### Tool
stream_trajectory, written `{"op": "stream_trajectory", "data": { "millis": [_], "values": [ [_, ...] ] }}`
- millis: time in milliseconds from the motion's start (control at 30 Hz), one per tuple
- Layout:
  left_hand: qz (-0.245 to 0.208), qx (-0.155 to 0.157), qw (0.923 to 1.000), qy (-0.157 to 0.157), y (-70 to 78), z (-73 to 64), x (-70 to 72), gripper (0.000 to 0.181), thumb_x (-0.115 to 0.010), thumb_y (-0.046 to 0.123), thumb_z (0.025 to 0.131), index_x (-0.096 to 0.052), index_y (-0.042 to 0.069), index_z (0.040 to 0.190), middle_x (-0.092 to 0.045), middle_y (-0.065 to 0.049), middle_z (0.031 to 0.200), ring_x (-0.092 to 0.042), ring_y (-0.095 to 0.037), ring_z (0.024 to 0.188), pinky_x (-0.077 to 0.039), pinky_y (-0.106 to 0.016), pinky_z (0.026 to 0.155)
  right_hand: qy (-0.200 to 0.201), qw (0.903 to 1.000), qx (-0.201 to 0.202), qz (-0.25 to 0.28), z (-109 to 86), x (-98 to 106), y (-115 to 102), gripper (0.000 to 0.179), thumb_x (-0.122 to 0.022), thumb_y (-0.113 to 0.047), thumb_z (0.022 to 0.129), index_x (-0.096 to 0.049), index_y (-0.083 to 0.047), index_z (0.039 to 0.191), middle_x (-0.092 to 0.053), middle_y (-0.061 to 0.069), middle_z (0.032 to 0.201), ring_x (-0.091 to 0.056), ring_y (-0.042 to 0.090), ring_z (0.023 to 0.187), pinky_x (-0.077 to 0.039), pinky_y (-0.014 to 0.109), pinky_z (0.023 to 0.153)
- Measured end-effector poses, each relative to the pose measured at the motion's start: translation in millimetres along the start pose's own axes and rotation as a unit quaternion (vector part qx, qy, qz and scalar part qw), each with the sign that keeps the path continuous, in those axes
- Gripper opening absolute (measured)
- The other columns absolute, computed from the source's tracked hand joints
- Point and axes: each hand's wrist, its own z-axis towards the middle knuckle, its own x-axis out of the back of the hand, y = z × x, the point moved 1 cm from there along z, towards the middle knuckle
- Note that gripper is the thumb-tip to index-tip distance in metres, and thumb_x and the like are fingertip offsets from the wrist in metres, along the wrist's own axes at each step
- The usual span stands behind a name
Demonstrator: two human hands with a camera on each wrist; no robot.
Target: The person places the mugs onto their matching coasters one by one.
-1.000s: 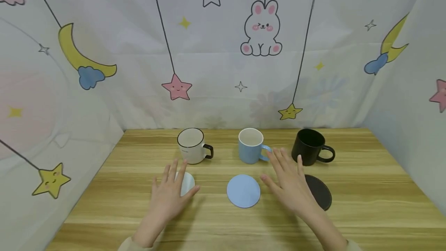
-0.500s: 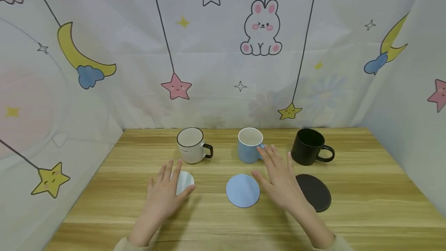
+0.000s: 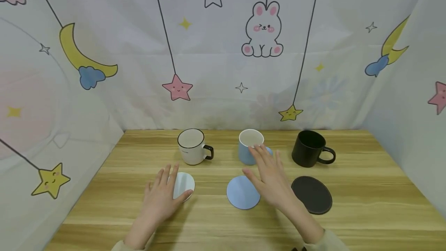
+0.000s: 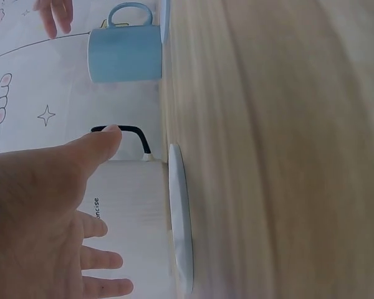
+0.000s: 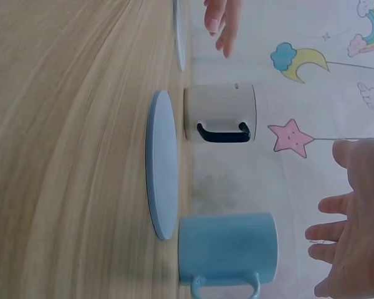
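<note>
My left hand (image 3: 162, 195) hovers with spread fingers, partly covering the white coaster (image 3: 184, 186) in the head view. Behind that coaster stands a white mug (image 3: 191, 148) with a black rim and black handle. My right hand (image 3: 270, 179) is spread in the air between the blue coaster (image 3: 242, 193) and the black coaster (image 3: 312, 195). Its fingertips overlap the blue mug (image 3: 246, 154) in the head view, hiding part of the handle; the right wrist view shows them apart from the mug (image 5: 227, 249). Neither hand holds anything.
A black mug (image 3: 308, 148) stands at the back right, its handle pointing right. All the mugs line up near the back of the wooden table (image 3: 209, 227), coasters in front of them. A printed curtain (image 3: 216, 57) hangs behind and along both sides.
My right hand has drifted left, from beside the black mug to in front of the blue mug, uncovering the black coaster. The left hand has shifted slightly left. Mugs and coasters stay put.
</note>
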Motion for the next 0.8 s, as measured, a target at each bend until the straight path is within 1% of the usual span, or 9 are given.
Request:
{"op": "stream_trajectory", "data": {
  "millis": [200, 467, 633, 800],
  "values": [
    [0.005, 0.001, 1.0000, 0.001, -4.4, 0.0, -2.1, 0.094, -0.075, 0.051, 0.097, -0.034, 0.001, 0.165, -0.036, -0.030, 0.166, -0.035, -0.053, 0.151, -0.028, -0.082, 0.113, 0.003, 0.9999, 0.011, 0.012, 8.9, -6.6, -3.0, 0.064, -0.063, -0.035, 0.108, -0.045, -0.002, 0.160, -0.044, 0.024, 0.164, -0.031, 0.043, 0.158, -0.006, 0.070, 0.127],
    [0.013, -0.006, 0.9999, -0.008, -12.1, -0.6, -3.7, 0.097, -0.078, 0.051, 0.095, -0.035, -0.001, 0.164, -0.038, -0.032, 0.164, -0.039, -0.056, 0.148, -0.030, -0.082, 0.111, 0.012, 0.9992, 0.030, 0.026, 21.1, -14.9, -4.9, 0.062, -0.063, -0.030, 0.108, -0.046, 0.002, 0.158, -0.046, 0.026, 0.162, -0.034, 0.045, 0.156, -0.009, 0.069, 0.128],
    [0.015, -0.006, 0.9998, -0.011, -15.7, -0.9, -3.0, 0.097, -0.078, 0.051, 0.094, -0.035, -0.003, 0.163, -0.040, -0.033, 0.162, -0.041, -0.057, 0.146, -0.032, -0.083, 0.110, 0.006, 0.9989, 0.031, 0.036, 26.9, -19.4, -6.5, 0.062, -0.063, -0.030, 0.109, -0.044, 0.002, 0.159, -0.046, 0.026, 0.162, -0.034, 0.044, 0.156, -0.009, 0.070, 0.127],
    [0.020, -0.006, 0.9996, -0.018, -18.1, -0.1, -0.7, 0.100, -0.079, 0.054, 0.093, -0.036, -0.004, 0.162, -0.042, -0.034, 0.160, -0.043, -0.057, 0.145, -0.033, -0.082, 0.109, 0.003, 0.9984, 0.032, 0.046, 34.3, -24.4, -11.0, 0.061, -0.062, -0.031, 0.109, -0.046, 0.002, 0.157, -0.048, 0.024, 0.160, -0.036, 0.043, 0.155, -0.012, 0.071, 0.126]
  ]
}}
